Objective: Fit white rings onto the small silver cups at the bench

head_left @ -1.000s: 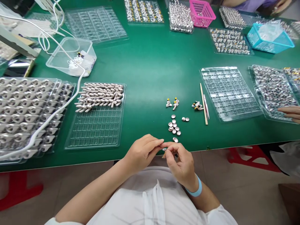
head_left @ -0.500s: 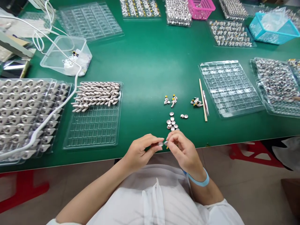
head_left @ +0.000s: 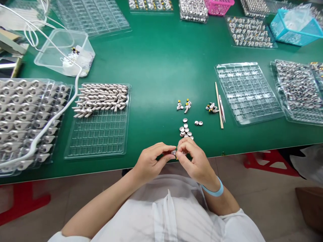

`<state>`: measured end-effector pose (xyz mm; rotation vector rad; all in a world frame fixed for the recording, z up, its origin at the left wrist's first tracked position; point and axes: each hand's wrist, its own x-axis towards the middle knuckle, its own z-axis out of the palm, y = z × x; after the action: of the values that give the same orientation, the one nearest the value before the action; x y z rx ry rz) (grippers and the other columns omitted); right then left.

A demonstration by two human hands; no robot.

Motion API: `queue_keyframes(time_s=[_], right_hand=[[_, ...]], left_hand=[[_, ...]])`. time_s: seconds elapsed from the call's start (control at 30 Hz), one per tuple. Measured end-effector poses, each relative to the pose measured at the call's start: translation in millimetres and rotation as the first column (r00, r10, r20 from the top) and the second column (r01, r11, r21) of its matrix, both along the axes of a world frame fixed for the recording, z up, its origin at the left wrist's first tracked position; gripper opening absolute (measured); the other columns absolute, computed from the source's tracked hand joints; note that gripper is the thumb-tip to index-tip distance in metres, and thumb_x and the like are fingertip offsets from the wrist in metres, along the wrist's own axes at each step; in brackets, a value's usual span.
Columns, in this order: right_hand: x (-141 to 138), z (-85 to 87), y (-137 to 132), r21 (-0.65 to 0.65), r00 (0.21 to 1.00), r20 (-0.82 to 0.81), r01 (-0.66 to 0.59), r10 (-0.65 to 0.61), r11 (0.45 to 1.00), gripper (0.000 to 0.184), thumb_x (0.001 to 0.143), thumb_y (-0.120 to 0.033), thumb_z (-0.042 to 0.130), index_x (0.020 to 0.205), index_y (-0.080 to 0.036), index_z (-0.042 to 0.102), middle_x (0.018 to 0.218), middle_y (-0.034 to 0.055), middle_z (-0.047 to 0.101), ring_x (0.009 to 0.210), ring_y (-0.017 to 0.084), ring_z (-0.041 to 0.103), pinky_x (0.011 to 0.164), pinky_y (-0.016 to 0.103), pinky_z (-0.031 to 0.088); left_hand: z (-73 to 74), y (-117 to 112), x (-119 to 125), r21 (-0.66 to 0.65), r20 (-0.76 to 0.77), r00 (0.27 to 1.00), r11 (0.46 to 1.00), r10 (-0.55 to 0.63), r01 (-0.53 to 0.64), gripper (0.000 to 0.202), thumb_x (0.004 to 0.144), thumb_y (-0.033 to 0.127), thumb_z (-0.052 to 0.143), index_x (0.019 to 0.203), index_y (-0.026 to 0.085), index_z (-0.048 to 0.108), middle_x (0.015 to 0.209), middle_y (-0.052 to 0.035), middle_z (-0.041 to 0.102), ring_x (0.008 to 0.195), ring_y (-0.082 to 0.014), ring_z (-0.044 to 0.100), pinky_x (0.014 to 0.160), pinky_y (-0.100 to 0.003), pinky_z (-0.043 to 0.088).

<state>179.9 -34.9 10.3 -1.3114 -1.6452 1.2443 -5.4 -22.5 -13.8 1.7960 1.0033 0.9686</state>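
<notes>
Between the thumb and fingertips of my left hand (head_left: 151, 160) is a small round metal-rimmed cap (head_left: 173, 152). My right hand (head_left: 193, 158) is closed in a pinch against it, on a small earbud part with a bit of yellow, mostly hidden by the fingers. The two pieces touch or nearly touch; I cannot tell if they are joined. Just beyond the fingers lies a cluster of similar round caps (head_left: 186, 130). Farther back sit white earbud parts with yellow tabs (head_left: 187, 106), and two more caps (head_left: 198, 123) rest to their right.
A wooden stick (head_left: 219, 106) and tweezers (head_left: 222, 108) lie right of the parts, near a clear blister tray (head_left: 248, 92). On the left are a tray of grey stems (head_left: 98, 134), a larger filled tray (head_left: 22, 121), a clear tub (head_left: 50, 60) and a white cable (head_left: 54, 121) crossing them.
My right hand has moved left, bringing its small part up against the cap in my left hand. The view has shifted slightly; the things on the table stay put.
</notes>
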Motion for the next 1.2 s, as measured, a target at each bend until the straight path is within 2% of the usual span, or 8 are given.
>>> queue_keyframes(time_s=[0.23, 0.5, 0.73, 0.83, 0.93, 1.07, 1.2], right_hand=[[-1, -1.3, 1, -0.005, 1.000, 0.026, -0.015, 0.015, 1.000, 0.012, 0.091, -0.016, 0.051, 0.080, -0.021, 0.053, 0.090, 0.0032, 0.054, 0.077, 0.015, 0.052, 0.065, 0.028, 0.045], [-2, -0.5, 2, -0.024, 0.999, 0.023, -0.036, 0.036, 0.999, 0.012, 0.090, -0.016, 0.052, 0.079, -0.021, 0.051, 0.087, 0.0023, 0.053, 0.075, 0.014, 0.051, 0.064, 0.026, 0.045], [-8, 1.1, -3, -0.006, 0.998, 0.055, 0.004, -0.004, 1.000, 0.011, 0.089, -0.017, 0.052, 0.080, -0.021, 0.050, 0.084, 0.0019, 0.057, 0.072, 0.014, 0.052, 0.060, 0.025, 0.045], [-10, 2.4, -2, 0.019, 0.997, 0.076, 0.002, -0.003, 1.000, 0.011, 0.089, -0.016, 0.052, 0.080, -0.021, 0.050, 0.083, 0.0019, 0.057, 0.071, 0.014, 0.051, 0.061, 0.026, 0.046], [-10, 3.1, 0, 0.007, 0.997, 0.070, -0.016, 0.016, 1.000, 0.011, 0.089, -0.016, 0.053, 0.079, -0.022, 0.050, 0.081, 0.0010, 0.057, 0.071, 0.013, 0.052, 0.062, 0.026, 0.046], [-11, 2.7, 3, -0.048, 0.998, 0.054, -0.011, 0.014, 0.999, 0.010, 0.088, -0.018, 0.055, 0.079, -0.021, 0.051, 0.078, 0.0000, 0.056, 0.070, 0.013, 0.053, 0.061, 0.025, 0.047], [-10, 1.7, 3, -0.096, 0.999, 0.024, -0.028, 0.031, 0.995, 0.009, 0.087, -0.020, 0.057, 0.079, -0.021, 0.053, 0.077, -0.0007, 0.056, 0.066, 0.012, 0.052, 0.060, 0.024, 0.047]], left_hand=[[-2.7, 0, 0, 0.107, -0.007, 1.000, 0.994, -0.008, 0.009, 0.016, 0.092, 0.017, 0.061, 0.105, 0.018, 0.070, 0.084, -0.0048, 0.075, 0.073, -0.0144, 0.068, 0.069, -0.026, 0.056], [-3.6, -2, -2, 0.147, -0.006, 1.000, 0.989, -0.012, 0.013, 0.016, 0.091, 0.013, 0.061, 0.105, 0.018, 0.070, 0.082, -0.0044, 0.075, 0.074, -0.0142, 0.067, 0.068, -0.025, 0.056], [1.9, -6, -3, 0.162, 0.029, 0.999, 0.987, 0.017, -0.022, 0.017, 0.092, 0.013, 0.059, 0.104, 0.019, 0.070, 0.081, -0.0043, 0.075, 0.073, -0.0142, 0.067, 0.068, -0.026, 0.056], [3.3, -6, -5, 0.101, 0.075, 0.997, 0.995, 0.014, -0.021, 0.018, 0.091, 0.013, 0.061, 0.104, 0.019, 0.071, 0.082, -0.0043, 0.075, 0.073, -0.0141, 0.067, 0.068, -0.026, 0.056], [4.1, -7, -8, -0.044, 0.107, 0.994, 0.999, 0.016, -0.011, 0.019, 0.088, 0.012, 0.065, 0.104, 0.019, 0.072, 0.084, -0.0044, 0.076, 0.073, -0.0138, 0.067, 0.066, -0.024, 0.056], [4.6, -8, -11, -0.213, 0.115, 0.992, 0.977, 0.051, -0.025, 0.017, 0.086, 0.013, 0.067, 0.102, 0.018, 0.074, 0.084, -0.0044, 0.075, 0.072, -0.0142, 0.069, 0.064, -0.023, 0.055], [2.1, -6, -14, -0.179, 0.110, 0.994, 0.984, 0.012, 0.008, 0.019, 0.087, 0.013, 0.066, 0.103, 0.019, 0.073, 0.083, -0.0036, 0.075, 0.073, -0.0140, 0.068, 0.065, -0.022, 0.054]])
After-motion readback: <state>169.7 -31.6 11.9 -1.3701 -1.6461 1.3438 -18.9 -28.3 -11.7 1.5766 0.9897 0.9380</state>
